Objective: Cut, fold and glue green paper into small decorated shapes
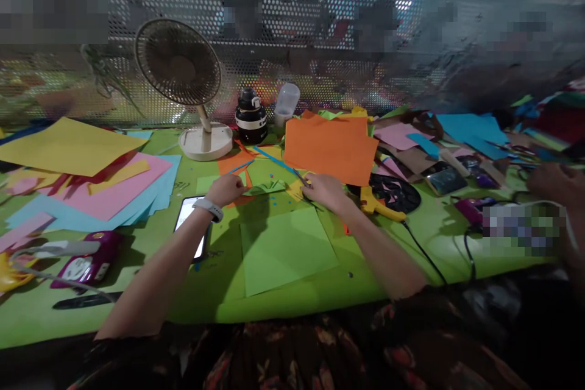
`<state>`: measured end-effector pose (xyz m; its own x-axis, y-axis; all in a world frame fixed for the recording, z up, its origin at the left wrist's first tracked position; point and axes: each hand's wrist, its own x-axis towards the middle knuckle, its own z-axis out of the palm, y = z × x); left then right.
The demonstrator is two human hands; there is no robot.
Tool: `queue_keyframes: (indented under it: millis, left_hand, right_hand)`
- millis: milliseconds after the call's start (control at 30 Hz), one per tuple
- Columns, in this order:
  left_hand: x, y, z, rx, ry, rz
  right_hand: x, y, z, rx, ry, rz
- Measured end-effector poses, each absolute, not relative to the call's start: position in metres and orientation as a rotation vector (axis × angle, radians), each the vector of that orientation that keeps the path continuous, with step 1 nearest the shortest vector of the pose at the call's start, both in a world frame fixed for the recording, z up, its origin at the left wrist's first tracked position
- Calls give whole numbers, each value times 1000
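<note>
In the head view, the right hand (323,192) pinches the near end of a slim blue strip (278,162) over the middle of the bench (219,295). The left hand (227,190) is curled beside a crumpled green piece (265,187); whether it grips anything cannot be told. A green sheet (287,250) lies toward the bench's near edge, a fan (179,67) toward its far edge.

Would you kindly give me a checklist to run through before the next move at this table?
1. Green sheet lying flat between the forearms: ok.
2. Right hand at the near end of the blue strip: ok; firmness of grip: cannot tell.
3. Left hand gripping the green scrap: cannot tell.
4. Phone fully in sight: not ok, partly hidden by the left forearm.
5. Yellow tool off the green sheet: ok.
</note>
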<state>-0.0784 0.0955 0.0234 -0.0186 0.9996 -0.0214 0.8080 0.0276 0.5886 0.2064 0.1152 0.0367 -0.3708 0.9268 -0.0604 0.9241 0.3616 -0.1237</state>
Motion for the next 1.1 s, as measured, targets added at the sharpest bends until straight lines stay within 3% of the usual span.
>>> queue_keyframes:
  millis: [167,433,733,867,1000,1100]
  left_hand:
    - [-75,96,29,1647,1687,784]
    - [-57,68,54,1054,1313,1045]
    - [-40,48,54,555,942,1098]
    - [-35,45,53,498,901,1094]
    - [-25,40,50,598,1050,1134]
    - [-19,31,51,1013,1358,1450]
  right_hand:
    - [198,106,31,-1564,-2501,230]
    - [193,86,40,-1030,-2397,-164]
    - [187,70,53,-712,-2436,310]
    - [188,64,52,-694,-2472,357]
    - [187,65,45,-725,-2414,405]
    - [187,64,42,-808,-2265,523]
